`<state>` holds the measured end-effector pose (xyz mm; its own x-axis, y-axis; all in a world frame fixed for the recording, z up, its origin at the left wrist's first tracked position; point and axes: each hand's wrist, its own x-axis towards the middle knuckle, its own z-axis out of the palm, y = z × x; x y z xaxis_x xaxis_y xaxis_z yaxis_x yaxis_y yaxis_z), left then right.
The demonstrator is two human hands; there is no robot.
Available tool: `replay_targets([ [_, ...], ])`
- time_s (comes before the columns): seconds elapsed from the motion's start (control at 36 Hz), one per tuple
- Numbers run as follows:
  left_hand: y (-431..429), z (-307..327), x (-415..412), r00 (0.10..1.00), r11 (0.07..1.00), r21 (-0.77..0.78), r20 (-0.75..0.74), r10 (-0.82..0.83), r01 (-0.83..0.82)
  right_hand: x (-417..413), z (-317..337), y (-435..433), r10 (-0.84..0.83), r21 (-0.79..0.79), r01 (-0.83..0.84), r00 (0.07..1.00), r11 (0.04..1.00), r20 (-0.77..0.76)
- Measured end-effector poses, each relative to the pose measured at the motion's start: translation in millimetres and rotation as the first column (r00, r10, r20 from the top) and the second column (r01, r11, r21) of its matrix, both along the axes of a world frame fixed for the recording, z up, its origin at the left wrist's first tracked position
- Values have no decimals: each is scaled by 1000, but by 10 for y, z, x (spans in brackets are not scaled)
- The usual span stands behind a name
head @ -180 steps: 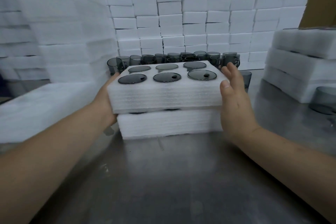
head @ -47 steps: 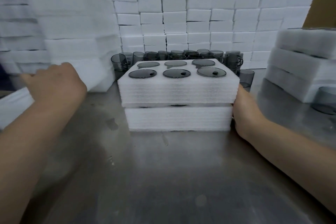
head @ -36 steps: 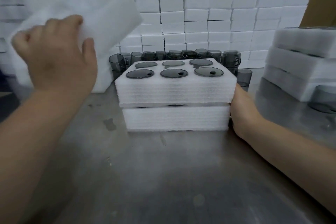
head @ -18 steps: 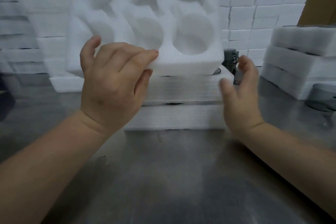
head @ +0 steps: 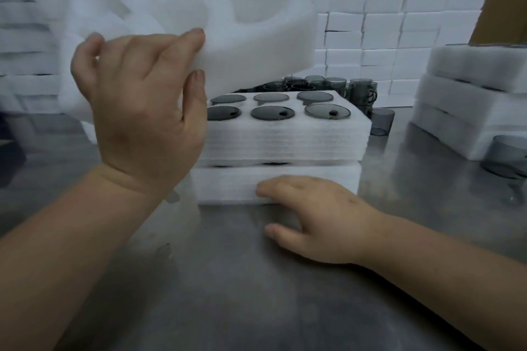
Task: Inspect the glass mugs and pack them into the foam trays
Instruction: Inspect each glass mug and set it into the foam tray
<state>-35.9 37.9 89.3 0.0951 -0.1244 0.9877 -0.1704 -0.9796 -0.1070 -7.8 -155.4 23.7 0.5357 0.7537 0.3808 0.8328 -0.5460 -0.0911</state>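
Pinching the empty foam tray (head: 228, 37) by its near edge, the left hand (head: 142, 122) holds it tilted above the filled trays (head: 285, 145) — light, squishy stuff, so probably fine held by the edge. The right hand (head: 319, 216) lies flat on the tabletop (head: 256, 293), fingers touching the bottom one.

Both forearms are bare, as are the left hand (head: 142, 122) and right hand (head: 322, 219).
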Motion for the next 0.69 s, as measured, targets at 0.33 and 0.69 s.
replay_targets([
  [0.33,-41,34,-64,999,997,57,-11,-42,43,85,-101,72,38,-19,-39,997,999,-71],
  [0.69,-102,-123,26,995,990,114,-64,-80,87,157,-37,-96,-129,649,116,991,752,-28],
])
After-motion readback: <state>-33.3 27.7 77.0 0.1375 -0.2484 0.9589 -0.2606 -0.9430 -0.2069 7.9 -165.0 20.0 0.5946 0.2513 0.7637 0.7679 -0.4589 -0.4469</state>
